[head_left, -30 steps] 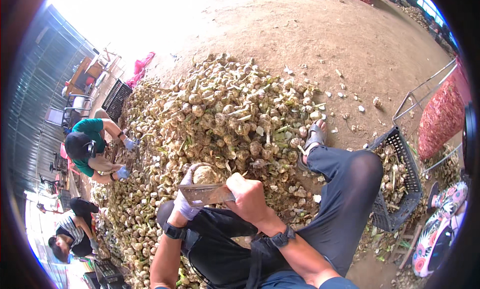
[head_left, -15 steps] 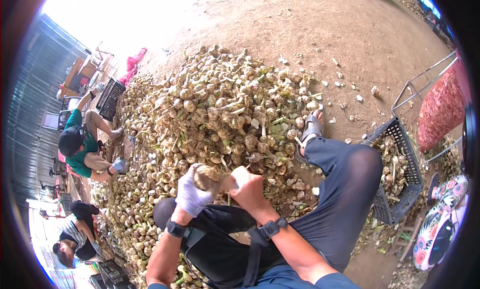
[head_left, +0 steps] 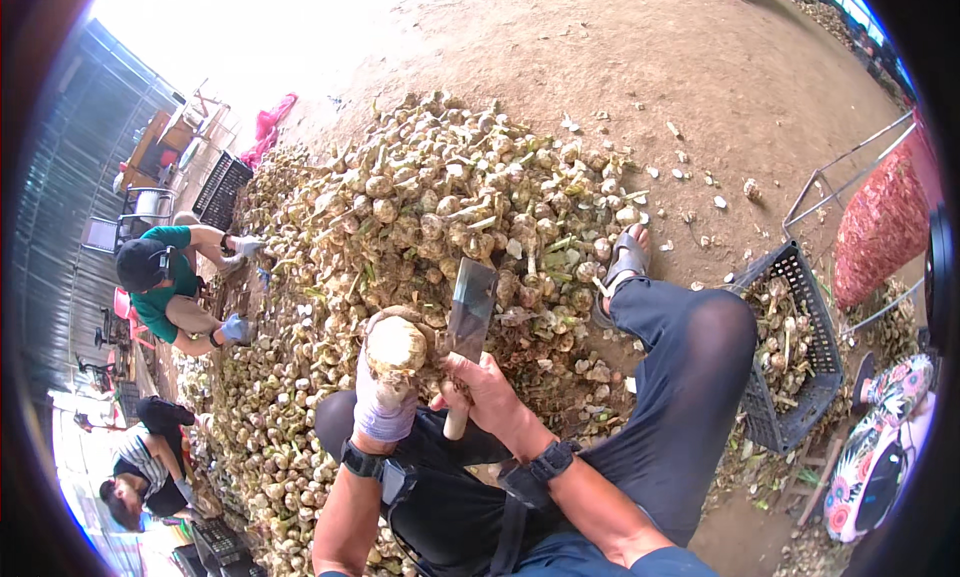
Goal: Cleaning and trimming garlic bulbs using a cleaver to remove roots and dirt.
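Observation:
In my gloved left hand is a garlic bulb, its broad pale face turned up, with brown dry skin and roots around it. My bare right hand grips a cleaver; its wide blade points up and away from me, and the pale handle end shows below the fist. The bulb and the cleaver are close together above my lap, with brown scraps between the hands. Beyond them rises a large heap of garlic bulbs with stems.
A black plastic crate holding bulbs and stalks stands right of my knee. Behind it is a red mesh sack by a metal frame. Two people work along the heap's left side near another crate. A seated person's flowered trousers show at right.
The bulb has turned so its pale face shows. The right hand has shifted slightly down, and the cleaver, blurred before, now stands blade up. The green-shirted person's arm has reached toward the heap.

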`<state>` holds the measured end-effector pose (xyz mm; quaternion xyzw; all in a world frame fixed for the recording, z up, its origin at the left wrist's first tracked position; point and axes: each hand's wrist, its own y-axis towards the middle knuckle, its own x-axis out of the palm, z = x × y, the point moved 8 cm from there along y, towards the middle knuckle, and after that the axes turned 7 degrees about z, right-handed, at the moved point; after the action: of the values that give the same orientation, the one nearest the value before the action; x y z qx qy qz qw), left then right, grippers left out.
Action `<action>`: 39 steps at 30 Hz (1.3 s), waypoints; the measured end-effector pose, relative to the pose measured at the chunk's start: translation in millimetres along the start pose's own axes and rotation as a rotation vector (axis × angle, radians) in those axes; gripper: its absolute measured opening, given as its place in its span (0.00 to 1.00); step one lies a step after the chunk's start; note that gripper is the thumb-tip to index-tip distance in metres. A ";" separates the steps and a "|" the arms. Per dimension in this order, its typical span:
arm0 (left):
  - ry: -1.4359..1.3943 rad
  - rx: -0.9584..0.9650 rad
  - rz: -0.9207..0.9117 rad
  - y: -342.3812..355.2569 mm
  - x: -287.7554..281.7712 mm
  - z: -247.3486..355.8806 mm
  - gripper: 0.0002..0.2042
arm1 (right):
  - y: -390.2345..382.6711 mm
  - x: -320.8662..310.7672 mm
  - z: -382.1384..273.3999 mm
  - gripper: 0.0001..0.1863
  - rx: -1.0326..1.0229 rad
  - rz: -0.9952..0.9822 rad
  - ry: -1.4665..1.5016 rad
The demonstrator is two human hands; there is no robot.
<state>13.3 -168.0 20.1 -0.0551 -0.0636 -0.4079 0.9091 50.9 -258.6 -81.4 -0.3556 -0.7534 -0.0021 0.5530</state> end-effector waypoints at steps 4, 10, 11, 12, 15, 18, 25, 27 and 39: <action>0.284 0.147 -0.055 -0.5 -5.0 11.8 0.38 | 3.4 -2.5 -29.9 0.10 -0.132 0.092 -0.029; -0.168 0.039 0.028 -0.2 -14.3 9.7 0.37 | -14.3 6.8 -63.0 0.11 -0.397 0.042 -0.418; -0.169 0.041 0.027 0.3 -17.4 5.1 0.37 | -17.9 12.7 -66.1 0.09 -0.477 0.063 -0.478; -0.225 0.016 0.024 1.7 -23.0 -5.4 0.37 | -21.4 17.5 -67.7 0.08 -0.557 0.083 -0.539; -0.319 -0.049 0.006 0.9 -22.3 -13.0 0.36 | -13.4 11.7 -56.8 0.08 -0.594 0.141 -0.598; -0.417 -0.104 -0.017 0.9 -22.4 -19.7 0.35 | -4.4 -5.7 -41.9 0.08 -0.641 0.218 -0.662; -0.718 0.063 0.085 8.8 -68.1 25.6 0.28 | 41.2 -127.1 54.0 0.13 -0.099 0.406 -0.944; -0.914 0.219 -0.018 -5.2 -151.8 62.8 0.32 | 39.1 -136.8 39.6 0.13 -0.072 0.536 -0.690; 0.060 -0.159 0.724 -52.5 -345.8 -84.4 0.27 | 45.8 -149.7 12.5 0.12 -0.155 0.547 -0.570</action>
<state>-248.0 38.5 -116.1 -0.1326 0.0185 -0.0648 0.9889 85.3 -299.3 -229.1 -0.5702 -0.7518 0.1872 0.2734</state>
